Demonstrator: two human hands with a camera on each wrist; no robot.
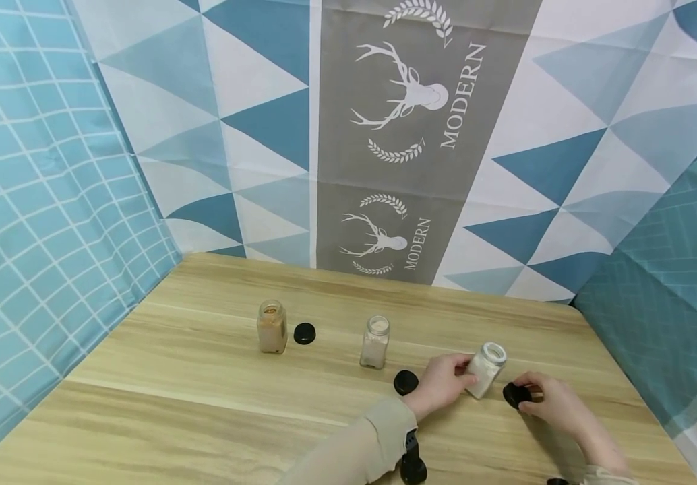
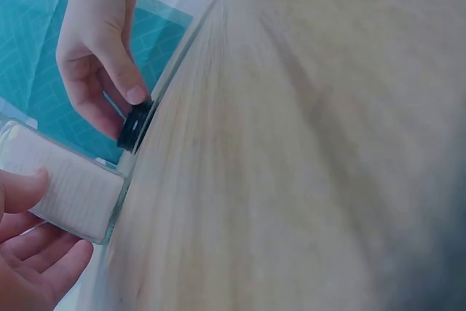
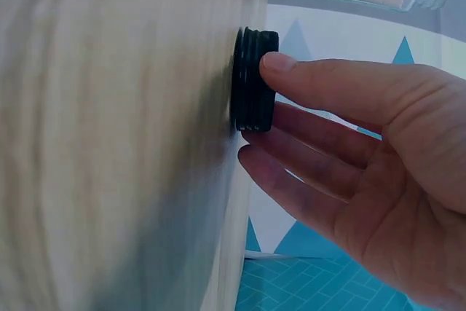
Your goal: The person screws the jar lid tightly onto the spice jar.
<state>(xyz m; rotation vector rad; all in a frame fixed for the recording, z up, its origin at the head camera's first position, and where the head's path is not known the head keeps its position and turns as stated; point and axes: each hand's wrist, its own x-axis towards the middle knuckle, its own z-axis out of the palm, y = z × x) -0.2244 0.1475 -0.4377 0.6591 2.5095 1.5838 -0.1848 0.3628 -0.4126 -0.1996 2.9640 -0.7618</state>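
My left hand grips a square glass jar of white powder between thumb and fingers. The jar has no lid on and leans to the right in the head view, its mouth up. To its right, my right hand pinches a round black lid by its edge. In the right wrist view the thumb presses the flat side of the black lid, which is right at the table surface. The left wrist view shows the jar's base close to the table top.
An uncapped jar of pale powder stands mid-table, with a black lid near my left wrist. Farther left stands an uncapped jar of brownish powder beside another black lid. Patterned cloth hangs behind the wooden table.
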